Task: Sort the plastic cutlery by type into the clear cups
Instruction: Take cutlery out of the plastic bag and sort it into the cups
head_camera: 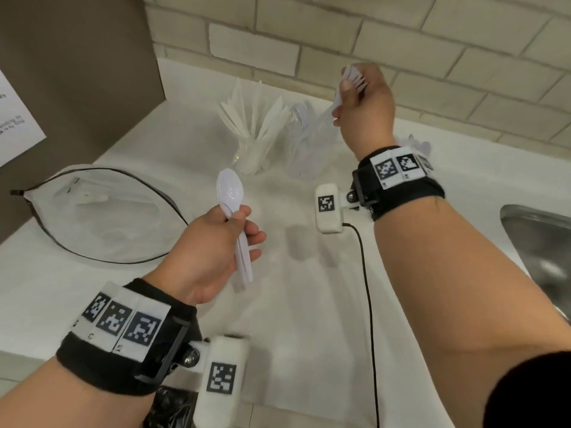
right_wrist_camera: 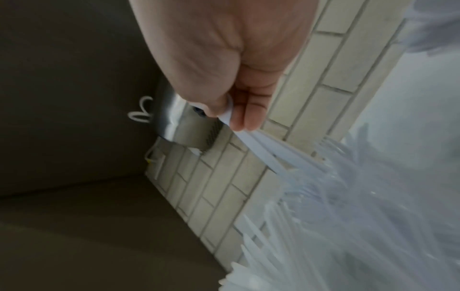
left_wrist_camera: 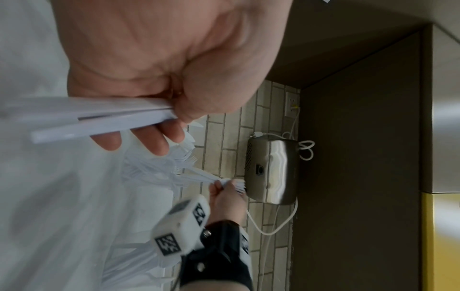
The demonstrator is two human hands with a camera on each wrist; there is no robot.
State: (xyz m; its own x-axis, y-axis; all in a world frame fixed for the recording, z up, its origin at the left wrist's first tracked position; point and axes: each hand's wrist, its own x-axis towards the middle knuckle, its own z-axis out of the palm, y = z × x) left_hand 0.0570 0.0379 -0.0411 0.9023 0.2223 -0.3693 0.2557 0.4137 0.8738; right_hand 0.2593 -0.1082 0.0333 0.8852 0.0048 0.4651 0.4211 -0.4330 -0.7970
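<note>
My left hand grips a small stack of white plastic spoons, bowls up, above the white counter; their handles show in the left wrist view. My right hand is raised by the tiled wall and grips a bundle of white forks, tines up, handles pointing down toward a clear cup that holds forks. Left of that cup stands another clear cup full of white knives. More cutlery shows behind my right wrist.
An open clear zip bag lies on the counter at the left, beside a brown cabinet wall. A steel sink is at the right edge. A metal wall dispenser with a white cord hangs on the tiles.
</note>
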